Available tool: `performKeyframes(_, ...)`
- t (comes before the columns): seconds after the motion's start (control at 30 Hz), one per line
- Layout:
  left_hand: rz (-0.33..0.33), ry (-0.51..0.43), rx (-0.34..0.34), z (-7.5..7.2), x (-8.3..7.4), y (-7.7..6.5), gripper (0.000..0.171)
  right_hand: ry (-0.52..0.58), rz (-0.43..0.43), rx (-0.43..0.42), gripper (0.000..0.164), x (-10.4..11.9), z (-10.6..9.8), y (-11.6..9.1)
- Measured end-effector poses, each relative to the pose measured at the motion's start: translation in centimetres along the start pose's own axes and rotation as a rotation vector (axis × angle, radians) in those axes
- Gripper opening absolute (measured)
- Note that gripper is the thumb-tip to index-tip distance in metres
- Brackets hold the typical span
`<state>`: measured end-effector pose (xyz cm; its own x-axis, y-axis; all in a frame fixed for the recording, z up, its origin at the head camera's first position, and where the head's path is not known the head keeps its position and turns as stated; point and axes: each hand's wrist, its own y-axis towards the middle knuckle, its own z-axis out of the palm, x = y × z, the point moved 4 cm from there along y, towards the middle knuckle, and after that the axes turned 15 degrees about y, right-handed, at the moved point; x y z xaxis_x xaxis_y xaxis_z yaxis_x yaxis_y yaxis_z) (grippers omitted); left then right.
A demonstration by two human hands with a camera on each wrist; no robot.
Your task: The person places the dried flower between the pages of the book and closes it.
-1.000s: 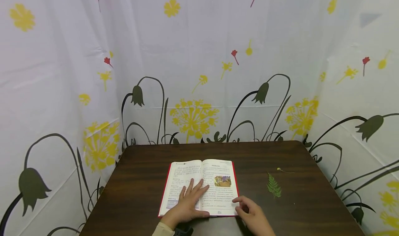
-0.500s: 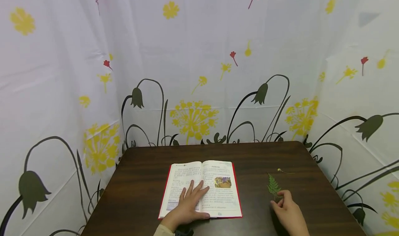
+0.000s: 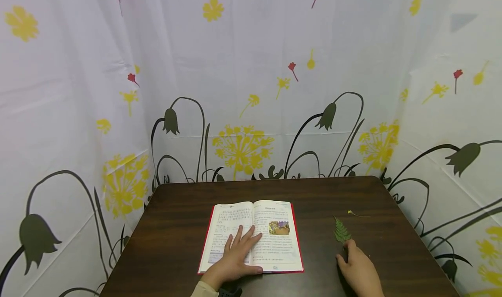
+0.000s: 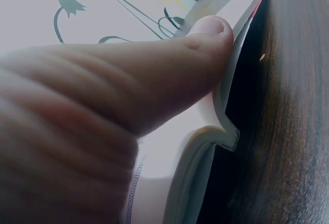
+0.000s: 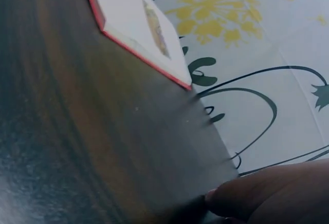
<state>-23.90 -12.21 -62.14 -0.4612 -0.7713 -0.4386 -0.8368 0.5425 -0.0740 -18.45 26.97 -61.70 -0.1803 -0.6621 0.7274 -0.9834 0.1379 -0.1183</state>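
An open book (image 3: 274,253) with a red cover lies on the table. My left hand (image 3: 233,260) rests across its lower middle with fingers spread, holding the pages flat. In the left wrist view, the thumb (image 4: 205,44) lies over the book's bottom edge near the spine. To the right of the book, my right hand (image 3: 361,266) pinches the lower end of a green fern leaf (image 3: 341,230); that end is hidden by the fingers. The right wrist view shows only part of the right hand (image 5: 272,190) at the lower right, without the leaf.
A small yellow flower on a thin stem (image 3: 354,213) lies on the dark wooden table (image 3: 176,227), just beyond the fern leaf. Behind the table's far edge hangs a white curtain (image 3: 243,70) printed with flowers.
My right hand has moved from the book's lower right corner to the fern leaf and taken its lower end, and the leaf has shifted slightly left. The left hand stays on the book.
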Motion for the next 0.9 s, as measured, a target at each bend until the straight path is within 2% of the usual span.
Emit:
performKeyframes(0.23,-0.010,0.002,0.000,-0.08,-0.07,0.08,0.101,-0.019,-0.049,-0.082,0.018,0.35,-0.10,-0.61)
performKeyframes(0.33,-0.010,0.002,0.002,-0.06,-0.09,0.01,0.101,-0.011,-0.050,-0.111,0.012,0.27,-0.16,-0.84)
performKeyframes(0.43,-0.006,0.001,0.000,-0.11,-0.11,-0.09,0.101,0.007,-0.032,-0.124,0.013,0.14,-0.15,-0.85)
performKeyframes(0.67,-0.008,-0.006,0.003,-0.11,-0.21,-0.19,0.101,0.073,0.066,-0.119,0.037,-0.19,-0.16,-0.72)
performKeyframes(0.73,-0.005,-0.012,0.000,-0.10,-0.20,-0.16,0.101,0.066,0.051,-0.124,0.034,-0.11,-0.20,-0.76)
performKeyframes(0.9,0.003,-0.010,-0.003,0.12,0.03,-0.10,0.100,0.044,0.005,-0.140,0.017,-0.13,-0.31,-0.92)
